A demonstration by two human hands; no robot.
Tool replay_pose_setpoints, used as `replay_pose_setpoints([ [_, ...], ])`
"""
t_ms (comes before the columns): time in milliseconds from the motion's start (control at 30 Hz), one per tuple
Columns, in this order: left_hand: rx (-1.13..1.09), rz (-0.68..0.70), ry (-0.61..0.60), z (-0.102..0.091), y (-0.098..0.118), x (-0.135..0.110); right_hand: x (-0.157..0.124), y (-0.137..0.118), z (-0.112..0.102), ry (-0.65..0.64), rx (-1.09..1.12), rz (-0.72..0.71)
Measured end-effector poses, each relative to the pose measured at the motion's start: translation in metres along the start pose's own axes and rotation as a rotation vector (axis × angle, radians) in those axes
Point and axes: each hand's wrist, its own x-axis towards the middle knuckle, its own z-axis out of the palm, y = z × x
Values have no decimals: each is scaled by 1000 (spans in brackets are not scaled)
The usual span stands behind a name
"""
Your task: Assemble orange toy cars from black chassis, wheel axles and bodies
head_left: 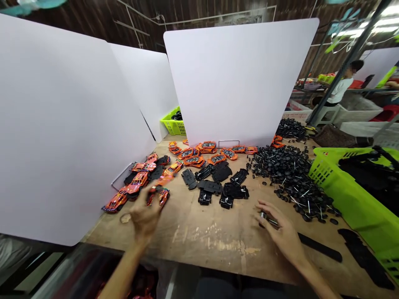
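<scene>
Head view: the left hand [144,216], fingers spread, sits over an orange plastic toy car body [163,197], while the right hand [280,234] pinches a small silver metal cylinder [267,219].

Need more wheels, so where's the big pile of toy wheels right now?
In the head view, the pile of toy wheels lies on the right of the wooden bench, between the black car bases and the green basket, just beyond the right hand.

No legible text, labels or numbers, at least from this distance
</scene>
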Motion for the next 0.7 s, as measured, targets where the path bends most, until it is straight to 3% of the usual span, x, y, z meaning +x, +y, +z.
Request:
replay_pose_setpoints([
  [67, 152, 61, -5, -8, -27, 35, 1, 7, -13, 32, -57, 4],
  [133, 241, 52, 17, -3, -38, 59, -1, 11, -19, 59, -108, -10],
  [200, 202, 39, -9, 17, -30, 70, -2, 11, -18, 70, -150, -41],
  [267, 58, 75, -171, 48, -6, 72, 3, 8, -14, 56, -167, -80],
  [333, -71, 170, -415, 85, 25, 66, 15, 6, -6, 20, -171, -113],
  [433, -147, 287, -603, 131, 65, 44, 48, 8, 10, -50, -203, -210],
  [500, -181, 330, -702, 150, 82, 25, 73, 15, 22, -113, -275, -299],
  [567, -184, 327, -737, 159, 90, 6, 94, 24, 32, -178, -350, -356],
  [700, -19, 194, -598, 167, 97, -20, 107, 35, 35, -234, -388, -383],
])
